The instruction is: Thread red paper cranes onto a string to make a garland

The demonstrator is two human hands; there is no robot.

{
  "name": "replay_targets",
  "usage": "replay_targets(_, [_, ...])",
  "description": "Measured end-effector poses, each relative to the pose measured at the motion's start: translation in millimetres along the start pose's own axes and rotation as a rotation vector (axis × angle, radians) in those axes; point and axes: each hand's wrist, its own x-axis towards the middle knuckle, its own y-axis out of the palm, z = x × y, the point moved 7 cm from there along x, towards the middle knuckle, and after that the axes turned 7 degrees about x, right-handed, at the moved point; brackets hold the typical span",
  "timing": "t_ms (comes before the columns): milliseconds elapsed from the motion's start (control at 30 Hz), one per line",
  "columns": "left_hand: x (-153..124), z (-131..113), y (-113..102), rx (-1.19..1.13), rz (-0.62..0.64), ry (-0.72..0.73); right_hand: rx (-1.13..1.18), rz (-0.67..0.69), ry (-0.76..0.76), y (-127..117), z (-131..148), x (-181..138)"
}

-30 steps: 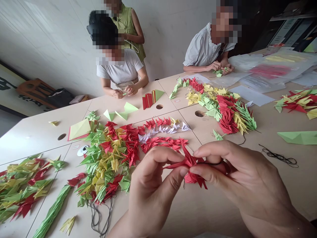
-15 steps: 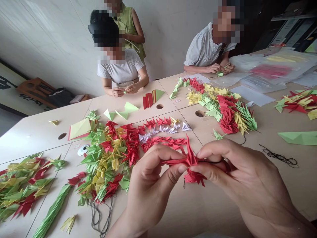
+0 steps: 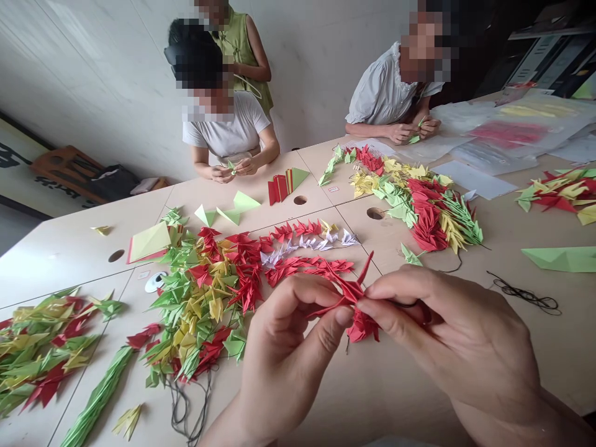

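A red folded paper crane (image 3: 349,289) is pinched between my two hands, above the near part of the table. My left hand (image 3: 288,354) is closed, its thumb and forefinger gripping the crane's left side. From the right, my right hand (image 3: 460,329) pinches the same crane at its middle. Just below the fingertips hang more red folded pieces (image 3: 362,327), partly hidden by my right thumb. More red paper shows inside my right hand, and a bit of dark cord lies along it. How these are joined to the crane is hidden.
A heap of green, yellow and red cranes (image 3: 200,298) lies left of my hands. Another strung pile (image 3: 426,211) lies at the back right. Black cord (image 3: 526,295) is coiled on the right. Across the table (image 3: 69,233), two seated people hold green paper; another person stands behind.
The red crane has tilted: its upright point now leans right. My right fingertips have shifted slightly left onto it, covering the cord end seen before.
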Motion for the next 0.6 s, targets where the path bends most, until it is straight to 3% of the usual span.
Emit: replay_targets(600, [-0.6,-1.5,0.2,-0.037,-0.047,0.001,-0.019,0.001,-0.106,1.8,11.9,2.3])
